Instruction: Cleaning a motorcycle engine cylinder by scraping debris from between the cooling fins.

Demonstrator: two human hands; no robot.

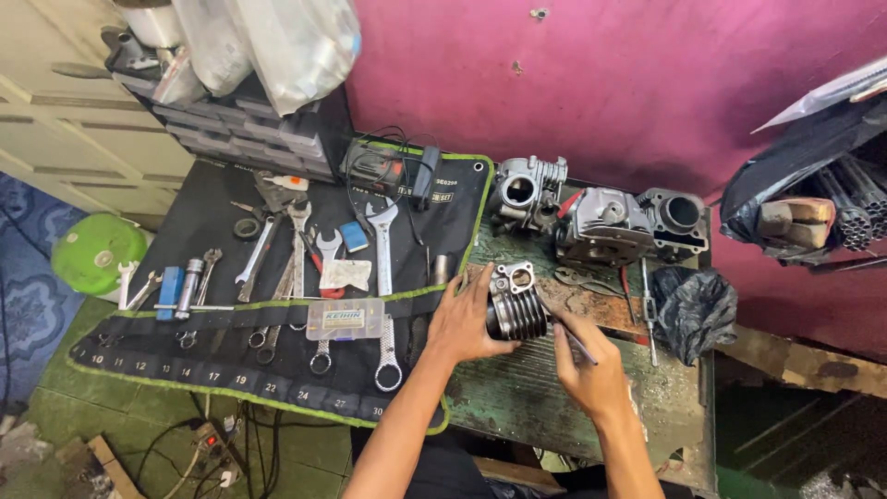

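Observation:
A finned metal engine cylinder lies on its side on the worn green workbench. My left hand grips the cylinder from its left side. My right hand sits just right of the cylinder and holds a thin dark rod-like tool, its tip angled toward the cylinder's right end. Both forearms reach in from the bottom of the view.
A black tool roll with green edging holds several wrenches and a clear parts box. Engine heads stand at the back by the pink wall. A black bag lies right; drawers at back left.

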